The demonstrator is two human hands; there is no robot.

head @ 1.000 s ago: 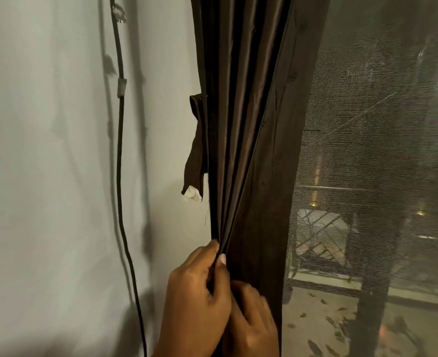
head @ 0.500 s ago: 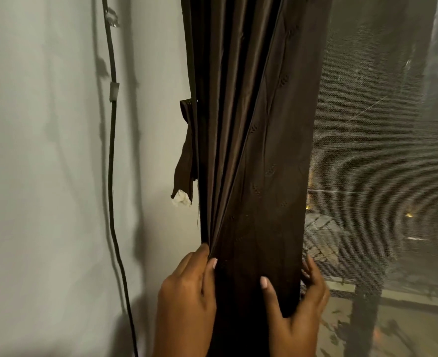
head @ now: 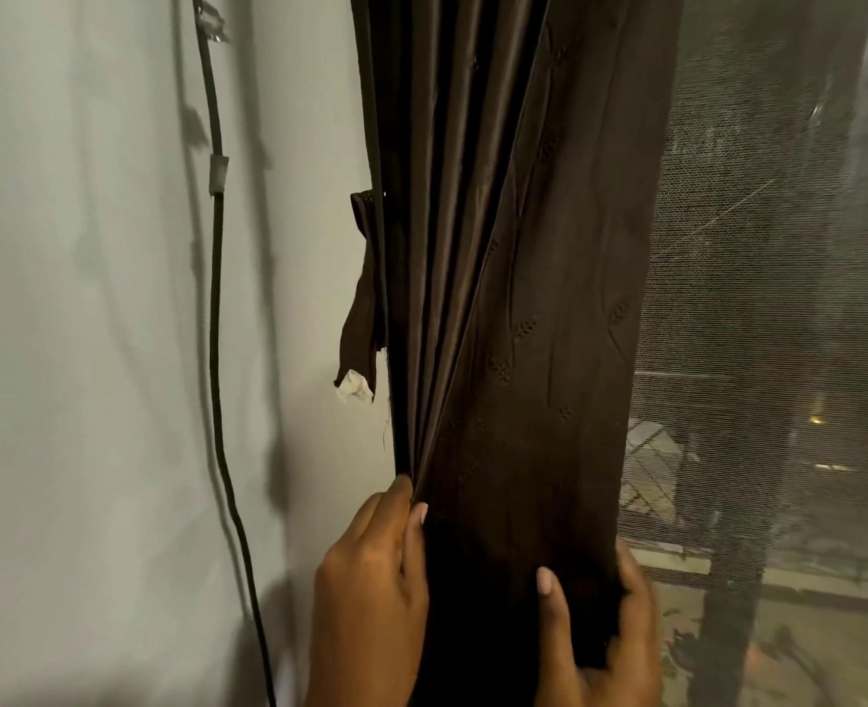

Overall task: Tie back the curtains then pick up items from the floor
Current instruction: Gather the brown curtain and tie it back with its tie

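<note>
Dim indoor light, mildly soft picture.
Cable (head: 216, 318) throws doubled shadows on the wall (head: 90, 349); curtain (head: 513, 298) folds go black low down.

Pale wall (head: 90, 349) at left, shadowed; dark cable (head: 216, 298) hangs down it, clipped near top; mesh window screen (head: 779, 298) at right; dim outdoor lights beyond.

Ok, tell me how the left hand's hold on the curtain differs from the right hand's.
The left hand pinches the gathered pleats at the curtain's left edge; the right hand wraps round its right edge, thumb in front and fingers behind. The left hand sits slightly higher; the right hand sits lower, by the mesh screen. Both grip the same dark brown curtain, and the tieback strap hangs loose.
</note>
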